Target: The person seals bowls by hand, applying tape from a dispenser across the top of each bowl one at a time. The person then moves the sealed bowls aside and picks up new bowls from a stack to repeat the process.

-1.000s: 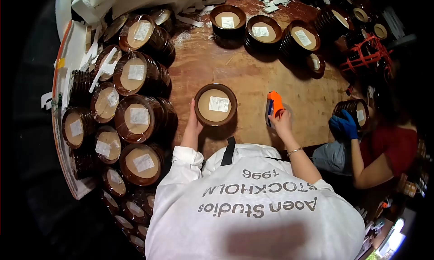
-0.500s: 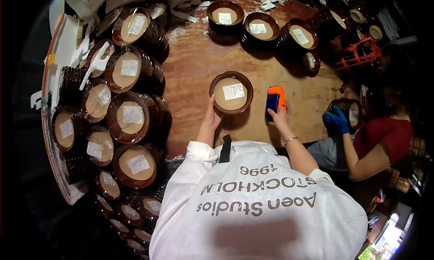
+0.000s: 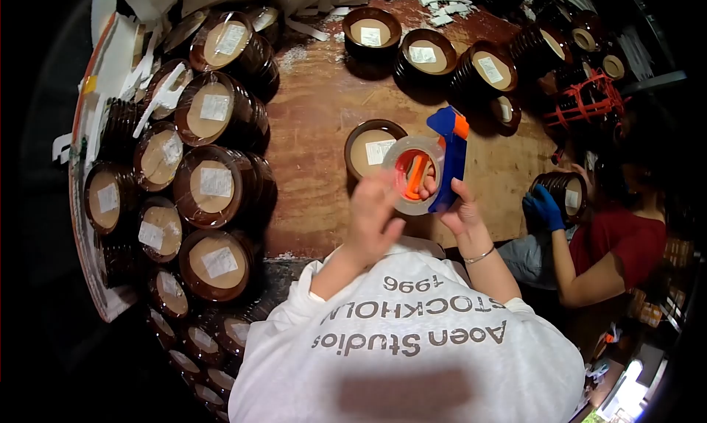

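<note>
My right hand is closed around a blue and orange tape dispenser, held up over the table. A wide roll of clear tape sits on it, facing left. Close to the roll's lower left edge is my left hand, smeared by motion; whether it touches the tape cannot be made out. Behind both hands stands a brown bowl with a tan disc and a white label in it. The roll and my left hand cover part of the bowl.
Stacks of similar wrapped brown bowls line the left side. More bowl stacks stand along the back. White foam scraps lie at the far edge. On the right, a co-worker's blue-gloved hand touches a bowl stack.
The tape dispenser has been lifted and turned, so its roll now shows. My left hand has let go of the bowl's rim and moved right and down toward the roll.
</note>
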The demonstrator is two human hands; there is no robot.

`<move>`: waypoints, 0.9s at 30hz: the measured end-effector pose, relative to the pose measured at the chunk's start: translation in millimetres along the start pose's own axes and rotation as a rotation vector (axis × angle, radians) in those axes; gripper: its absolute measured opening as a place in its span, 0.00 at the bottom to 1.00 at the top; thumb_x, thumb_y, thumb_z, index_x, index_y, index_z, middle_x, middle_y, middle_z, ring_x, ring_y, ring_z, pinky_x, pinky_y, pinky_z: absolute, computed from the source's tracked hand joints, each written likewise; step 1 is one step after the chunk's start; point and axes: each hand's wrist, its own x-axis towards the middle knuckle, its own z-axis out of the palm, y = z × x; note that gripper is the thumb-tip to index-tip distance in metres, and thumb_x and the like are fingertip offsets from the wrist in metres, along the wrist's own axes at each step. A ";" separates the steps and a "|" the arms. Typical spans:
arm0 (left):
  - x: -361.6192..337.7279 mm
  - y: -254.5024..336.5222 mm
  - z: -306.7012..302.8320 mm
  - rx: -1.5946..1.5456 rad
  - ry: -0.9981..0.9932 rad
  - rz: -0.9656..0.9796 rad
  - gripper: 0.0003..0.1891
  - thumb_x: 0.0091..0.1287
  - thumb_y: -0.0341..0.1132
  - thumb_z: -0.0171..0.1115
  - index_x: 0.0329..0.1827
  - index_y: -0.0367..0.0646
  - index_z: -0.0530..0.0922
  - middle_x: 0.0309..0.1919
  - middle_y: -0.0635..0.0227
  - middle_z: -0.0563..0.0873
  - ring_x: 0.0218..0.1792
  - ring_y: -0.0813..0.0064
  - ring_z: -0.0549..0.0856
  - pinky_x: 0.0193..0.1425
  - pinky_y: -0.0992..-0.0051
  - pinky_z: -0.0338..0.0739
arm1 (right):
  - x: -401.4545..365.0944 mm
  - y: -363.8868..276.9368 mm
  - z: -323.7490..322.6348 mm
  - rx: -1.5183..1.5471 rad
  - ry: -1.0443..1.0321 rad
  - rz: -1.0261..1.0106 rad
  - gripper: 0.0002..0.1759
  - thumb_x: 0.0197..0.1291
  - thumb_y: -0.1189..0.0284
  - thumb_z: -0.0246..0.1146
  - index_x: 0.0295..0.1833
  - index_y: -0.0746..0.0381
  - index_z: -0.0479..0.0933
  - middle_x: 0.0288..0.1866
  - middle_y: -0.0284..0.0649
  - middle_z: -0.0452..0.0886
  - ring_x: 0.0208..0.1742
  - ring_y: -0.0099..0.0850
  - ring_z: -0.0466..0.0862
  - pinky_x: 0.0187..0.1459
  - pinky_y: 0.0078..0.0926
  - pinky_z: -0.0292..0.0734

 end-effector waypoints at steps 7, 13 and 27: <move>-7.2 19.4 -7.3 0.130 -0.119 0.084 0.22 0.54 0.36 0.56 0.53 0.43 0.72 0.56 0.58 0.69 0.59 0.58 0.65 0.63 0.56 0.52 | 1.7 1.4 19.4 -0.073 -0.187 0.091 0.27 0.44 0.63 0.64 0.47 0.66 0.65 0.39 0.43 0.76 0.40 0.33 0.77 0.48 0.28 0.71; 37.6 29.9 -51.2 -0.199 0.123 -0.075 0.18 0.53 0.36 0.60 0.46 0.39 0.74 0.48 0.57 0.73 0.52 0.60 0.71 0.58 0.67 0.61 | -13.5 -14.1 38.1 -0.450 -0.305 0.092 0.25 0.41 0.67 0.67 0.46 0.67 0.70 0.39 0.42 0.77 0.40 0.30 0.77 0.46 0.26 0.70; 89.8 56.9 -99.3 -0.560 -0.479 -0.209 0.17 0.46 0.31 0.66 0.38 0.33 0.76 0.37 0.60 0.78 0.43 0.70 0.76 0.50 0.73 0.67 | -30.6 -15.2 63.7 -1.222 -0.382 -0.044 0.31 0.37 0.72 0.70 0.52 0.61 0.69 0.57 0.41 0.66 0.60 0.40 0.61 0.60 0.33 0.56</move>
